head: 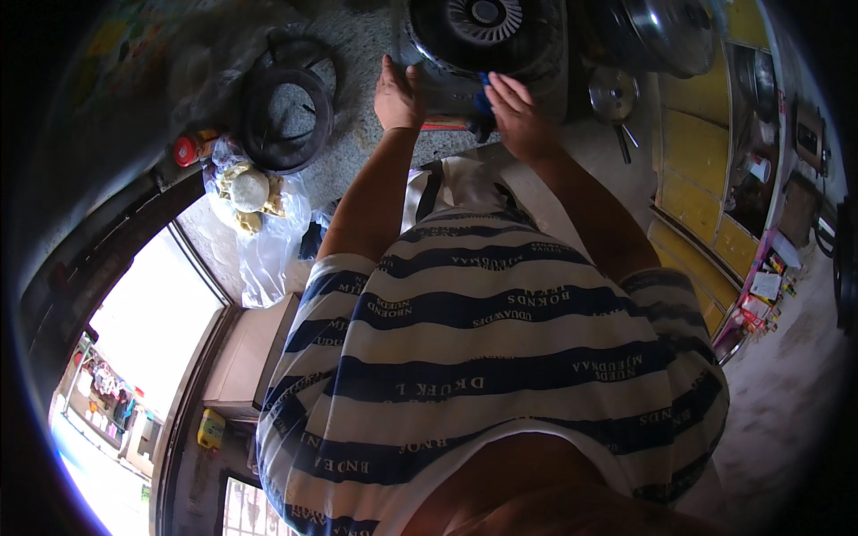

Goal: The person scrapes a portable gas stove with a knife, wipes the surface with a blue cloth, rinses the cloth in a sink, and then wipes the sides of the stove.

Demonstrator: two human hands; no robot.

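Observation:
A gas stove (439, 94) with a round burner (485, 15) stands at the top of the view. My left hand (398, 100) is at its left front corner, thumb and fingers apart, with nothing seen in it. Over the stove's front panel, my right hand (519, 117) presses a blue cloth (482, 100), mostly covered by the fingers. A dark knob (480, 128) juts out below that hand. To the left, a round black pot-support ring (323, 127) lies on the speckled stone counter (358, 144).
A red-lidded jar (191, 149) and a clear plastic bag (268, 268) with pale, roundish pieces of food (249, 191) sit at the counter's left edge. On the right are a large metal pot (670, 33), a small lidded pan (613, 94) and yellow cabinets (694, 144).

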